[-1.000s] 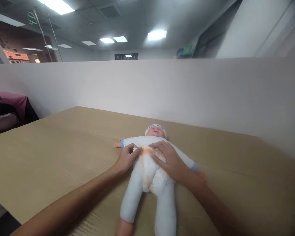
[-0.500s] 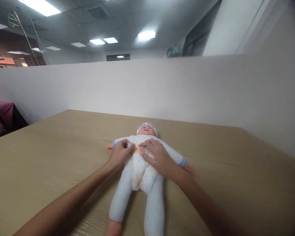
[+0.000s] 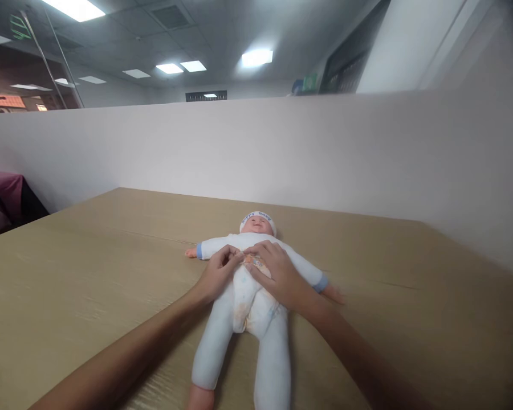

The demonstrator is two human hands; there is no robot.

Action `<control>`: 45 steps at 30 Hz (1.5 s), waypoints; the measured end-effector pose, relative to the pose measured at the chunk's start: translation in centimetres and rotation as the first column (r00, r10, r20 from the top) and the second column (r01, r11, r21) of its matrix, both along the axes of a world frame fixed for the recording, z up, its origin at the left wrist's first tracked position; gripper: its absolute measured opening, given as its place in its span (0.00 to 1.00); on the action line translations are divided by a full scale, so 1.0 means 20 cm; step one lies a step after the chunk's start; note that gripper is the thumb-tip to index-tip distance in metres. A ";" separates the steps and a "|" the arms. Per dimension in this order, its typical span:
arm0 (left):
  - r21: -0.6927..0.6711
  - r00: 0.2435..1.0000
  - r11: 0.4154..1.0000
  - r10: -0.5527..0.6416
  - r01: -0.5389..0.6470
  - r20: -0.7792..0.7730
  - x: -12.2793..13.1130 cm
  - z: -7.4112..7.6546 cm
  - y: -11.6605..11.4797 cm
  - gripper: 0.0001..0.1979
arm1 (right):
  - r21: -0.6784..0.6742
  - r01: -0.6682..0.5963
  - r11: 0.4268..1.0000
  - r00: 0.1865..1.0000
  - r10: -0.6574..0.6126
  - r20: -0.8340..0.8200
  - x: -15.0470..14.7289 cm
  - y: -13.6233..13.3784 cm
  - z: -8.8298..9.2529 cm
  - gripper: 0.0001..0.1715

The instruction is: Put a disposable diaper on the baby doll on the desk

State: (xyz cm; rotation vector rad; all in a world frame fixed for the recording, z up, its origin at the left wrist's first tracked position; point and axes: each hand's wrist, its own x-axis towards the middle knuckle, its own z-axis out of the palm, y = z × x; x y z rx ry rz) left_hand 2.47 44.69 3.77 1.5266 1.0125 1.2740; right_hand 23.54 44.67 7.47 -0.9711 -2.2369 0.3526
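A baby doll (image 3: 216, 336) in a white suit with blue cuffs and a lettered white cap lies on its back, head away from me. Round its hips is a white diaper (image 3: 244, 291) with an orange pattern at the waist. My left hand (image 3: 220, 272) is closed at the diaper's left waist edge, thumb and forefinger pinched together on it. Over the right part of the waistband lies my right hand (image 3: 279, 275), fingers stretched out and thumb apart, pressing on the diaper front. The parts under both hands are hidden.
The doll lies on a wide tan table (image 3: 89, 267). A white partition wall (image 3: 196, 151) rises behind it. At the far left, a pink cloth (image 3: 2, 185) hangs over something dark beyond the table edge.
My left hand has moved right and inward across the diaper's waist, closer to my right hand. The right hand stays in about the same place. The view has shifted slightly.
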 end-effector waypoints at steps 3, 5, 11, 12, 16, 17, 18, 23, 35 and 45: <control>0.018 0.995 0.996 -0.083 0.082 0.050 -0.03 -0.01 -0.01 0.21 | 0.003 -0.007 1.000 1.000 0.007 0.006 0.00 0.01 -0.01 0.11; 0.020 0.996 0.996 -0.085 0.084 0.026 -0.05 -0.03 0.00 0.22 | 0.014 -0.005 1.000 1.000 0.005 0.002 0.00 0.01 -0.01 0.11; -0.037 1.000 0.999 -0.021 0.021 -0.016 -0.06 -0.05 0.03 0.22 | 0.018 -0.001 1.000 1.000 0.001 -0.002 0.00 0.02 -0.03 0.13; -0.066 1.000 0.998 -0.015 0.014 -0.018 -0.05 -0.05 0.03 0.22 | 0.014 -0.002 1.000 1.000 0.002 0.001 0.00 0.02 -0.03 0.13; -0.169 0.999 0.985 -0.031 0.025 -0.031 -0.06 -0.05 0.06 0.22 | 0.004 -0.004 1.000 1.000 0.004 -0.006 -0.01 0.01 -0.03 0.12; -0.179 0.999 0.983 -0.037 0.030 -0.036 -0.06 -0.05 0.07 0.22 | 0.003 -0.006 1.000 1.000 0.006 -0.012 -0.01 0.02 -0.03 0.12; -0.181 0.998 0.983 -0.041 0.033 -0.039 -0.06 -0.05 0.07 0.22 | 0.002 -0.007 1.000 1.000 0.007 -0.024 -0.01 0.02 -0.04 0.12; -0.132 0.999 0.991 -0.004 -0.001 -0.038 -0.06 0.05 0.02 0.24 | -0.003 0.051 0.999 0.971 -0.050 -0.236 -0.01 0.01 -0.03 0.10; 0.134 0.829 0.991 0.080 -0.006 -0.553 -0.08 0.15 -0.70 0.10 | -0.078 -0.185 0.980 0.982 0.186 0.006 0.01 -0.90 0.01 0.08; 0.205 0.586 0.975 0.215 -0.084 -0.782 -0.04 0.02 -0.59 0.21 | -0.021 0.250 0.968 0.965 -0.247 0.086 0.16 -0.76 -0.19 0.12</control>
